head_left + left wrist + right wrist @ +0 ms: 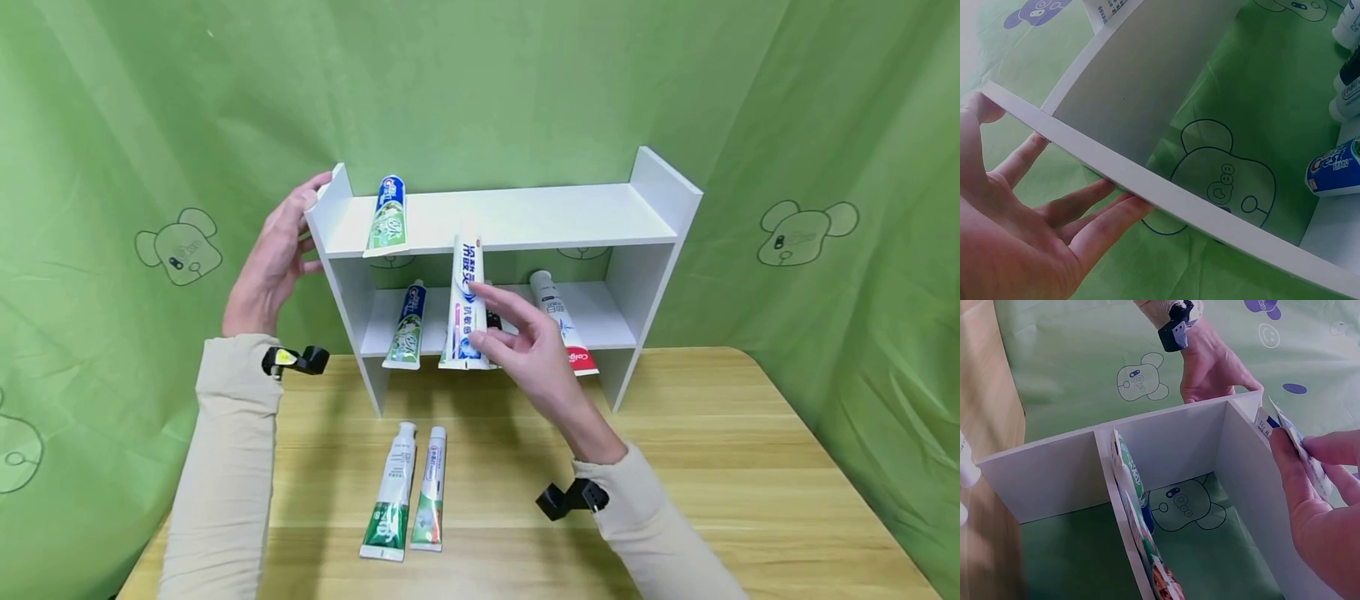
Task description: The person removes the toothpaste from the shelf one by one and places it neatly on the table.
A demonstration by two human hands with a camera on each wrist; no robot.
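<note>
Head view: at frame centre the right hand (525, 346) pinches a white tube (467, 304) leaning against the shelf (510, 218); it may topple if released.

Left wrist view: the left hand (1029, 231) lies open, fingers flat against the shelf's side.

Right wrist view: at right, the tube's crimp (1297, 440) is held thinly and could slip.

We see the left hand (1019, 237) with straight fingers against the white shelf's side panel (1147, 187); a Crest tube (1335, 170) lies beyond the panel.

Seven toothpaste tubes in all, counted against the white shelf unit (517, 218): one on its top board, four at its lower board (one mostly hidden behind the others), two on the table before it.
</note>
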